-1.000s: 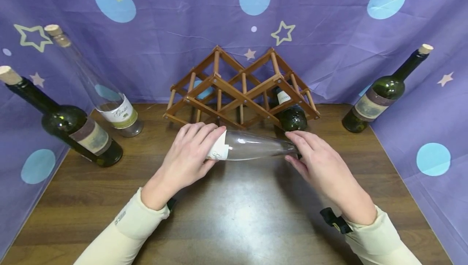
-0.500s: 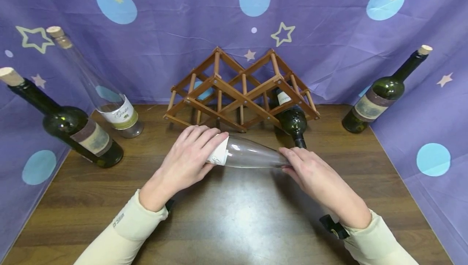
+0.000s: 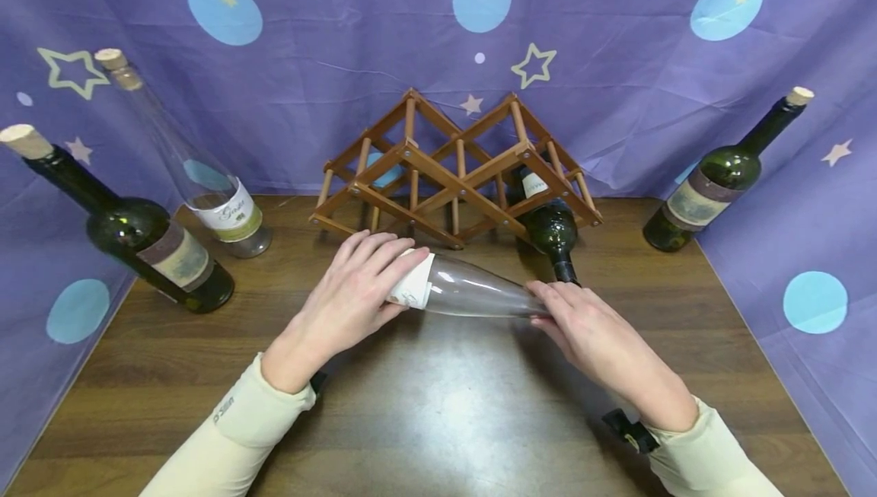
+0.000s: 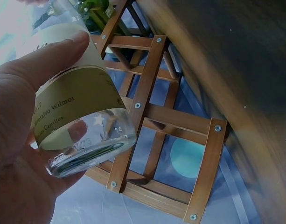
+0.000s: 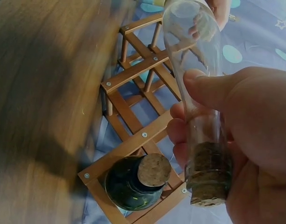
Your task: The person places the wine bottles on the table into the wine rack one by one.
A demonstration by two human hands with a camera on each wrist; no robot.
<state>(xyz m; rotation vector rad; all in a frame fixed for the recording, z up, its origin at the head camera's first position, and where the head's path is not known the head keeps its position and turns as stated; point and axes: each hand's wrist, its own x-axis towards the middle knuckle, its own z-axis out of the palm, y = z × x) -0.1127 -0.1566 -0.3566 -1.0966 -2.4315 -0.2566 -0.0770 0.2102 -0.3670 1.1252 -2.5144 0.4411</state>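
Note:
A clear glass wine bottle (image 3: 473, 288) lies sideways between my two hands, above the table in front of the rack. My left hand (image 3: 359, 284) grips its body over the white label; in the left wrist view the thumb presses the glass and the base (image 4: 94, 149) shows. Round the neck curl the fingers of my right hand (image 3: 592, 329); a cork (image 5: 208, 175) sits in the neck in the right wrist view. Just behind stands the wooden wine rack (image 3: 462, 189). A dark green bottle (image 3: 551, 227) lies in its lower right slot, corked neck toward me.
At the left stand a corked dark green bottle (image 3: 161, 250) and a corked clear bottle (image 3: 229, 208). Another corked green bottle (image 3: 706, 185) stands at the back right. A purple curtain (image 3: 329, 40) hangs behind the wooden table (image 3: 438, 421).
Over the last second the clear bottle's neck end has come toward me and slightly left with my right hand, uncovering the racked bottle's neck. Both hands keep their hold.

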